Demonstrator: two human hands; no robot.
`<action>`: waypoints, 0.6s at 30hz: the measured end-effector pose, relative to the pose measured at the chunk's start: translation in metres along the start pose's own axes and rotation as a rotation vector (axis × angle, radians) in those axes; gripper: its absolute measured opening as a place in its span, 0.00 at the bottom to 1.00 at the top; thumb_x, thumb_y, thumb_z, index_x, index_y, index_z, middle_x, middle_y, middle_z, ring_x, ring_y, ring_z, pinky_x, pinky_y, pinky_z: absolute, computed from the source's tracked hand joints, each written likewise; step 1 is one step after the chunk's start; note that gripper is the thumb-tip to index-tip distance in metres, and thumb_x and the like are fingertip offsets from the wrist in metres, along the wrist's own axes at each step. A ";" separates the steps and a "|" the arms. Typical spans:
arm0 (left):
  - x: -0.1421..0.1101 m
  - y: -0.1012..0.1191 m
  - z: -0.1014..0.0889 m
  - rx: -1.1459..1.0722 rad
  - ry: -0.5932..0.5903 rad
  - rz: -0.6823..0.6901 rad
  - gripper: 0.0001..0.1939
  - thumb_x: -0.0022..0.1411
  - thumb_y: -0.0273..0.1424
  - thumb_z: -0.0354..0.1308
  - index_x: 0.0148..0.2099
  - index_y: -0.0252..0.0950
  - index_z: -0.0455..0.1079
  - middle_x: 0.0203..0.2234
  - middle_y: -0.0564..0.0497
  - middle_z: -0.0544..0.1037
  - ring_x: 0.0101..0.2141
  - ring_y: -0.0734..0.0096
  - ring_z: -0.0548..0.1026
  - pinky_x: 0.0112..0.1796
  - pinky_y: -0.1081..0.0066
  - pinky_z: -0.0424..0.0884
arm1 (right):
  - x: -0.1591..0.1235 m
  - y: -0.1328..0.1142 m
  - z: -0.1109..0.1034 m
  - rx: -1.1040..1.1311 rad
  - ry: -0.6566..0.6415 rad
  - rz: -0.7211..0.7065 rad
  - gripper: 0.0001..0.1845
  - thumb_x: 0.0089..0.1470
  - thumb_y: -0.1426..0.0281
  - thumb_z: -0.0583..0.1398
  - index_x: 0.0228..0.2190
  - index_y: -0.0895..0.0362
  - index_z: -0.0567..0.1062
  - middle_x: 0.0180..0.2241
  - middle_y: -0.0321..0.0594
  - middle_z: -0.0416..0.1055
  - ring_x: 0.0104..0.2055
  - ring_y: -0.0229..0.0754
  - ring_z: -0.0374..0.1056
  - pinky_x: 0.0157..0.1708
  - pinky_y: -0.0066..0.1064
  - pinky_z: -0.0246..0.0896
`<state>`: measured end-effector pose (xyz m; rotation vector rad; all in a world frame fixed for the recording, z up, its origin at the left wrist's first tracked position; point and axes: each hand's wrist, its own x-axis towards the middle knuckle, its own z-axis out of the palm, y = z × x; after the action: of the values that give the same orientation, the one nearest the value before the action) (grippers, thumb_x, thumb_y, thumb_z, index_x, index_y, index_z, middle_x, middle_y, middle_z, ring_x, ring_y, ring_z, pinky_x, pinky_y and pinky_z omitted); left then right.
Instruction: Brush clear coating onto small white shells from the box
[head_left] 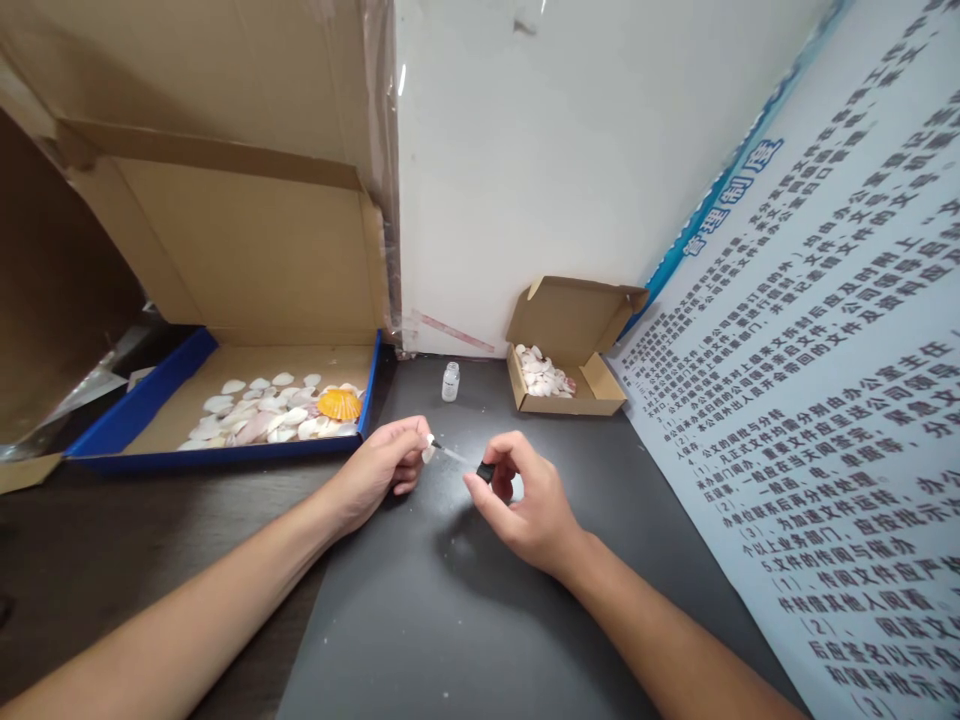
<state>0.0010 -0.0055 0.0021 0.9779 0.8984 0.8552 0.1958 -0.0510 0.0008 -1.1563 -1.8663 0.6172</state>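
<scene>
My left hand (382, 465) is closed in a pinch on a small white shell (428, 452) above the dark mat (420, 600). My right hand (525, 505) grips the black cap of a thin brush applicator (463, 460). The brush tip touches the shell. A small clear bottle (450, 381) stands uncapped on the mat behind the hands.
A blue-edged cardboard tray (142, 415) at the left holds several pale shells and one orange scallop shell (339, 404). A small open cardboard box (559, 375) with several shells sits at the back right. A printed poster (825, 400) leans along the right side.
</scene>
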 end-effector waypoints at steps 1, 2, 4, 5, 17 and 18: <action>0.000 0.000 0.000 -0.003 -0.001 0.000 0.11 0.52 0.31 0.57 0.27 0.38 0.56 0.16 0.63 0.49 0.16 0.81 0.47 0.18 0.80 0.46 | 0.000 0.000 0.000 -0.010 -0.003 0.004 0.09 0.55 0.66 0.60 0.33 0.52 0.63 0.21 0.28 0.60 0.21 0.35 0.58 0.25 0.26 0.55; 0.000 0.000 0.000 -0.003 0.000 0.001 0.11 0.52 0.31 0.58 0.27 0.38 0.56 0.16 0.63 0.49 0.16 0.81 0.47 0.18 0.80 0.46 | 0.000 0.000 0.000 -0.022 -0.034 0.006 0.09 0.54 0.66 0.60 0.33 0.52 0.63 0.22 0.28 0.60 0.22 0.35 0.59 0.25 0.26 0.55; 0.000 0.001 0.000 0.001 0.004 0.004 0.13 0.52 0.32 0.58 0.26 0.39 0.55 0.16 0.63 0.50 0.16 0.81 0.47 0.18 0.80 0.47 | 0.000 0.000 0.000 -0.037 -0.123 0.005 0.08 0.53 0.67 0.61 0.32 0.52 0.64 0.22 0.29 0.62 0.22 0.35 0.59 0.25 0.26 0.55; -0.001 0.001 0.001 0.003 0.007 0.005 0.13 0.52 0.32 0.59 0.26 0.38 0.54 0.16 0.63 0.50 0.17 0.82 0.47 0.18 0.80 0.47 | 0.000 0.000 -0.001 -0.033 -0.147 0.003 0.09 0.52 0.68 0.61 0.32 0.52 0.64 0.23 0.29 0.62 0.22 0.35 0.59 0.25 0.26 0.55; -0.001 0.001 0.002 -0.023 0.011 0.019 0.11 0.51 0.29 0.58 0.26 0.38 0.56 0.16 0.63 0.51 0.16 0.82 0.48 0.18 0.80 0.48 | 0.002 0.000 0.000 0.042 -0.088 0.040 0.09 0.53 0.66 0.60 0.32 0.52 0.63 0.21 0.27 0.60 0.21 0.35 0.58 0.24 0.26 0.55; -0.001 0.001 0.002 -0.024 0.010 0.022 0.11 0.50 0.29 0.58 0.26 0.38 0.56 0.16 0.63 0.51 0.16 0.82 0.48 0.18 0.80 0.48 | 0.002 0.000 0.000 0.045 -0.053 0.037 0.09 0.53 0.66 0.60 0.32 0.52 0.62 0.20 0.27 0.59 0.21 0.35 0.58 0.23 0.26 0.55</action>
<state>0.0027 -0.0063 0.0040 0.9645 0.8854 0.8882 0.1957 -0.0490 0.0016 -1.1571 -1.8693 0.7132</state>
